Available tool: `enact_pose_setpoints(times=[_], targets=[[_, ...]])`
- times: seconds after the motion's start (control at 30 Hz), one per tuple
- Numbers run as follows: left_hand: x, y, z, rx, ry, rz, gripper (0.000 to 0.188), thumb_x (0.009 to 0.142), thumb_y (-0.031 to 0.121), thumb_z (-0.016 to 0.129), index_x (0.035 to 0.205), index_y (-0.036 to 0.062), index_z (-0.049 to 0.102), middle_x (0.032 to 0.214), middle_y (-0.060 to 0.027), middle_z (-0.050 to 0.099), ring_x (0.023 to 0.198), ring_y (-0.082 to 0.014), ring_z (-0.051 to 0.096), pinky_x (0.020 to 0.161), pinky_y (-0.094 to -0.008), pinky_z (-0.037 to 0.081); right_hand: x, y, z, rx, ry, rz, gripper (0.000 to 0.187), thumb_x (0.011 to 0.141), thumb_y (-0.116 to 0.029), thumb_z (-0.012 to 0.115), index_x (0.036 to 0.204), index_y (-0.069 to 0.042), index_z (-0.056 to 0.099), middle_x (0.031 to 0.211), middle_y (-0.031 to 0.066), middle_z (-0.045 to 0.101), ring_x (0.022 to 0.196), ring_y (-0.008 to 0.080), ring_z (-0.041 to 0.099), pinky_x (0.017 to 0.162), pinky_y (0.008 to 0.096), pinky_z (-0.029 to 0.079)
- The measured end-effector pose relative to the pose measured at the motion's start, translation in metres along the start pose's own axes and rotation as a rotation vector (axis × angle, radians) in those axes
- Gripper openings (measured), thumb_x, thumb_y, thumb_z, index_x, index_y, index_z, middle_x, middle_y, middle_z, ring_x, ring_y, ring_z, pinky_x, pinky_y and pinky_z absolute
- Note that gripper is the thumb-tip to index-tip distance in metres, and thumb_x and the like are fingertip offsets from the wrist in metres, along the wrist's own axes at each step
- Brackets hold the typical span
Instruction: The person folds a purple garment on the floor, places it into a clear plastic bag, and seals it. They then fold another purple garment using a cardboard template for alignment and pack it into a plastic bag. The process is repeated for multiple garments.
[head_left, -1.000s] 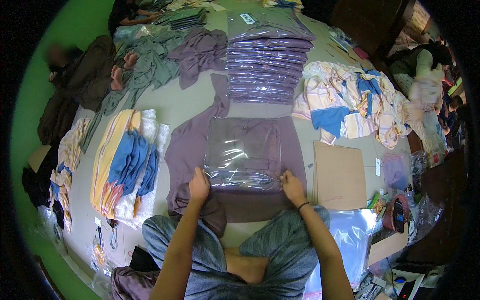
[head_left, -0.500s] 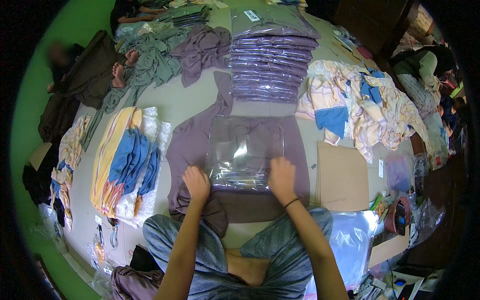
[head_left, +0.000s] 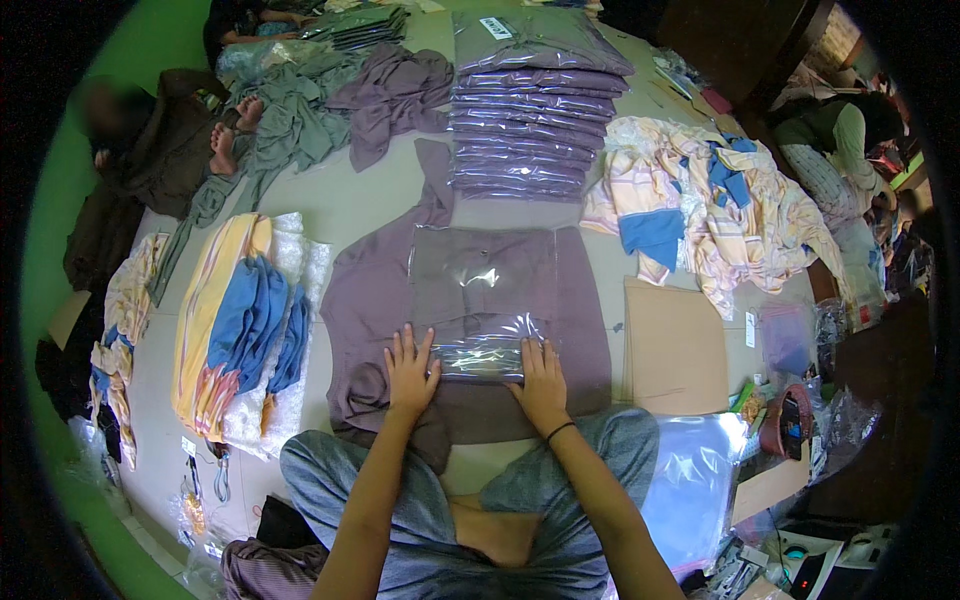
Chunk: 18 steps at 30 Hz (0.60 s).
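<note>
A clear plastic bag [head_left: 484, 290] lies flat on a spread mauve garment [head_left: 580, 330] in front of my crossed legs. My left hand [head_left: 410, 370] rests with fingers stretched out on the bag's near left corner. Flat on the near right corner is my right hand [head_left: 541, 375], its fingers also straight and a dark band round the wrist. The mauve cloth shows through the plastic, so I cannot tell whether the bag holds anything. One sleeve of the garment reaches away toward a tall stack of bagged mauve garments [head_left: 530, 130].
Folded yellow and blue cloth [head_left: 225, 330] lies on bubble wrap at left. To the right are a striped cloth heap [head_left: 740, 210], brown cardboard sheets [head_left: 677, 345] and clear plastic bags [head_left: 690, 480]. Green cloth [head_left: 300, 130] lies farther left, near another person's bare feet [head_left: 235, 135].
Both hands have gone from curled fingers at the bag's sides to flat palms on its near corners. The right hand has come inward and nearer. The bag lies flatter.
</note>
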<state>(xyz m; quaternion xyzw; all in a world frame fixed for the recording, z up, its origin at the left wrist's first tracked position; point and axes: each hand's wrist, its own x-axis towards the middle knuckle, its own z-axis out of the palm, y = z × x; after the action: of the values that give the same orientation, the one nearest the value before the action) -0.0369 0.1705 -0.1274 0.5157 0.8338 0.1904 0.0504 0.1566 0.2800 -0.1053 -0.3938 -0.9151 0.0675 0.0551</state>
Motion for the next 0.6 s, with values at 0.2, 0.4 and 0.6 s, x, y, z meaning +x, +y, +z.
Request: enact_pose_setpoints(times=[0.2, 0.4, 0.6], targets=[[0.001, -0.001, -0.003, -0.002, -0.059, -0.020, 0.056, 0.080, 0.035, 0.044, 0.130, 0.0222, 0.023, 0.136, -0.0166, 0.013, 0.123, -0.0374, 0.013, 0.097, -0.0529, 0.012, -0.003, 0.008, 0.002, 0.136, -0.089, 0.082, 0.090, 0.065, -0.039, 0.063, 0.131, -0.004, 0.013, 0.137, 0.0114, 0.012, 0.125, 0.0309, 0.015, 0.096, 0.0530, 0.018], [0.004, -0.022, -0.020, -0.084, -0.283, 0.126, 0.077, 0.072, 0.049, 0.053, 0.132, 0.0163, 0.017, 0.137, -0.0179, 0.006, 0.124, -0.0380, 0.008, 0.098, -0.0506, 0.009, -0.001, 0.023, 0.001, 0.345, -0.172, 0.050, 0.091, 0.062, -0.029, 0.068, 0.131, -0.005, 0.014, 0.137, 0.0145, 0.010, 0.125, 0.0313, 0.014, 0.096, 0.0548, 0.015], [0.012, -0.026, -0.049, 0.158, -0.030, 0.251, 0.085, 0.062, 0.033, 0.068, 0.129, 0.0113, 0.022, 0.130, -0.0197, 0.022, 0.119, -0.0369, 0.023, 0.098, -0.0443, 0.019, -0.005, 0.022, -0.009, 0.394, 0.199, 0.080, 0.082, 0.054, -0.005, 0.070, 0.125, -0.009, 0.028, 0.124, 0.0182, 0.025, 0.115, 0.0322, 0.027, 0.099, 0.0449, 0.019]])
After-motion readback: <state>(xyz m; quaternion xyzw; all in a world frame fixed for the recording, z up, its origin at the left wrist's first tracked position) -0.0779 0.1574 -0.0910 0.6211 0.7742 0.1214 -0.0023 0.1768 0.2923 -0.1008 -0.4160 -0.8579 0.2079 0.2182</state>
